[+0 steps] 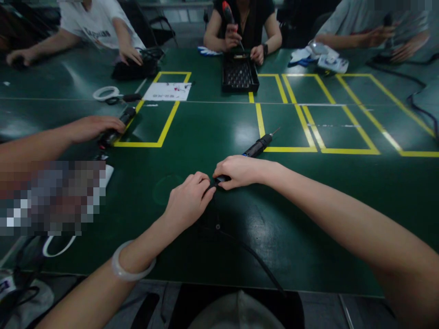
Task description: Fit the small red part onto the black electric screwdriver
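A black electric screwdriver [259, 145] lies slanted on the green table, its thin bit pointing away to the right. My right hand [240, 171] is closed around its rear end, so that part is mostly hidden. Fingertips of my left hand [188, 198] pinch a small dark piece against that same end; it looks like the cable's plug, but the fingers cover most of it. A black cable [259, 260] runs over the table below my hands to the near edge. My hands almost touch each other.
Yellow tape [291, 149] marks rectangles on the green table [343, 205]. Across it, people work; one holds a red-handled tool [227, 13] over a black tray [240, 86]. At left, another person's hand [103, 125] rests on a dark tool. A white paper [168, 92] lies beyond.
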`<state>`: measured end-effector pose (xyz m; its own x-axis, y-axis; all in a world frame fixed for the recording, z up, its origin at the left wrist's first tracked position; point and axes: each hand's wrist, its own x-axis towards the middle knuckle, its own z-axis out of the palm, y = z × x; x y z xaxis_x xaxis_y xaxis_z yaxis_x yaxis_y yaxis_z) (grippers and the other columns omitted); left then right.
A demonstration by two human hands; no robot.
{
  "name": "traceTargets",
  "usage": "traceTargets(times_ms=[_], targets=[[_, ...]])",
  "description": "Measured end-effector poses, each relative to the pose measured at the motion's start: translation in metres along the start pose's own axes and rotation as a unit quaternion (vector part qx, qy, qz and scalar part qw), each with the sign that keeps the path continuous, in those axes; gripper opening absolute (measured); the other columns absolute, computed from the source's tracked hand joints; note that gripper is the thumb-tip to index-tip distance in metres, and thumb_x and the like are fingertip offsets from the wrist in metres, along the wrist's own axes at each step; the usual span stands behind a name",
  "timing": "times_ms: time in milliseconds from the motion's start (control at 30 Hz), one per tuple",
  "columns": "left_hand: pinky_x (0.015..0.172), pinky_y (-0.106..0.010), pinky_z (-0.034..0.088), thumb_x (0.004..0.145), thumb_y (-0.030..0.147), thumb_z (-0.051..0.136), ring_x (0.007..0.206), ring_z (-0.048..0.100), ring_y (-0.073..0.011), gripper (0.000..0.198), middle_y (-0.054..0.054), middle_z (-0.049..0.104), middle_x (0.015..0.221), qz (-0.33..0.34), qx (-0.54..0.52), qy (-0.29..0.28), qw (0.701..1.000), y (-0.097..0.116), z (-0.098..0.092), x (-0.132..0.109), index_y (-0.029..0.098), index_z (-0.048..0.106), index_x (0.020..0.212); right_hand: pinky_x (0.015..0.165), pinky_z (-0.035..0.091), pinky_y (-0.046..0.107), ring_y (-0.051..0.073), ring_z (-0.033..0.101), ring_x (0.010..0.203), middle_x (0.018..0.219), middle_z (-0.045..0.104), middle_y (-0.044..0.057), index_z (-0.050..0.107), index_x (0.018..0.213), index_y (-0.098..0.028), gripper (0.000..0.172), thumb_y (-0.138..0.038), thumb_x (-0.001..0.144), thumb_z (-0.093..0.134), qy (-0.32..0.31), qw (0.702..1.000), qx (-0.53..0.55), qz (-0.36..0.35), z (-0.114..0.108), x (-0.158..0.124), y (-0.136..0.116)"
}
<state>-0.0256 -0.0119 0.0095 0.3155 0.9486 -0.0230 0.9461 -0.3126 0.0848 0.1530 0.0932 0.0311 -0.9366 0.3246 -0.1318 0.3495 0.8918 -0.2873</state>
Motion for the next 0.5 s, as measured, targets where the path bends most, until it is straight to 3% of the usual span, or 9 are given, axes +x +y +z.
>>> traceTargets(times_ms=[233, 500], targets=[[0.068, -0.034, 0.043, 0.102, 0.035, 0.036, 0.09, 0.056, -0.0228, 0.034, -0.008, 0.062, 0.095, 0.002, 0.081, 0.01, 0.997, 0.009, 0.002, -0.003, 0.016, 0.061, 0.091, 0.073, 0.043, 0.03, 0.022, 0.066, 0.088, 0.1, 0.073, 0.011, 0.07, 0.101, -0.013, 0.02, -0.024, 0.092, 0.055, -0.017, 1.0, -0.012, 0.0, -0.003, -0.002, -0.005], [0.068, -0.037, 0.039, 0.101, 0.033, 0.039, 0.085, 0.057, -0.025, 0.032, -0.01, 0.062, 0.086, 0.001, 0.104, 0.044, 0.994, 0.015, 0.01, -0.007, 0.016, 0.061, 0.086, 0.077, 0.045, 0.031, 0.022, 0.066, 0.091, 0.102, 0.072, 0.011, 0.069, 0.106, -0.012, 0.021, -0.022, 0.092, 0.057, -0.011, 1.0, 0.007, -0.012, -0.001, -0.003, -0.002]])
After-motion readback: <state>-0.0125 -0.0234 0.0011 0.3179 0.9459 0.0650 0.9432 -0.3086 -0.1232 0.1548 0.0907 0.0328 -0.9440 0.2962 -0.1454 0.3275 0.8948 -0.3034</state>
